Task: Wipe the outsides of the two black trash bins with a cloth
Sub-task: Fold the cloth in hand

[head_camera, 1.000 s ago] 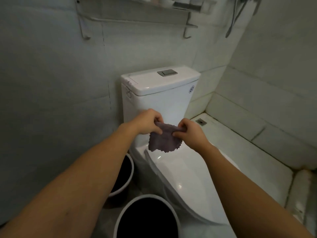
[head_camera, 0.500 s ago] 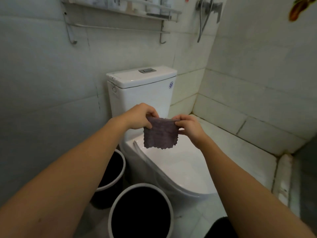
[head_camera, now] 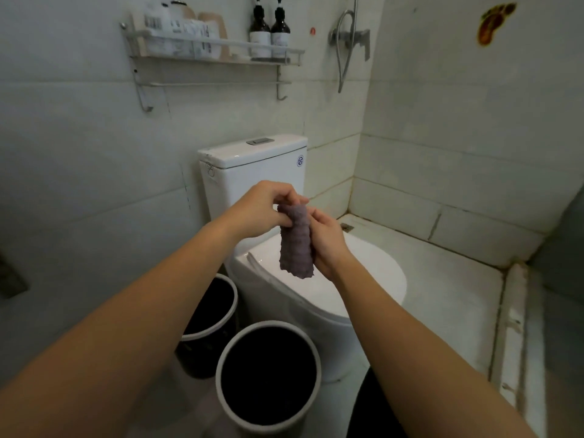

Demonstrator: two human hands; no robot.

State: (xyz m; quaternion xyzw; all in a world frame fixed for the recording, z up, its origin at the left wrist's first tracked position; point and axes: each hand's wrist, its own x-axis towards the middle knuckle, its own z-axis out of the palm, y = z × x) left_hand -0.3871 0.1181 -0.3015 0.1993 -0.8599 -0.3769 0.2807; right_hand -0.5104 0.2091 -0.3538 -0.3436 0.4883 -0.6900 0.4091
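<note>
A small purple-grey cloth [head_camera: 296, 245] hangs folded into a narrow strip above the toilet lid. My left hand [head_camera: 264, 210] pinches its top edge, and my right hand [head_camera: 327, 240] holds its right side. Two black trash bins with white rims stand on the floor left of the toilet. The nearer bin [head_camera: 268, 376] is below my hands; the farther bin [head_camera: 218, 311] sits against the wall, partly hidden by my left forearm.
A white toilet [head_camera: 357, 279] with a closed lid and its tank [head_camera: 252, 172] fills the middle. A wall shelf [head_camera: 215, 55] carries bottles above it. A shower hose [head_camera: 344, 42] hangs at the corner. A raised tiled step [head_camera: 442, 279] lies to the right.
The cloth was spread flat between both hands; now it is folded into a narrow hanging strip, with my hands close together. The view has tilted up, showing the shelf.
</note>
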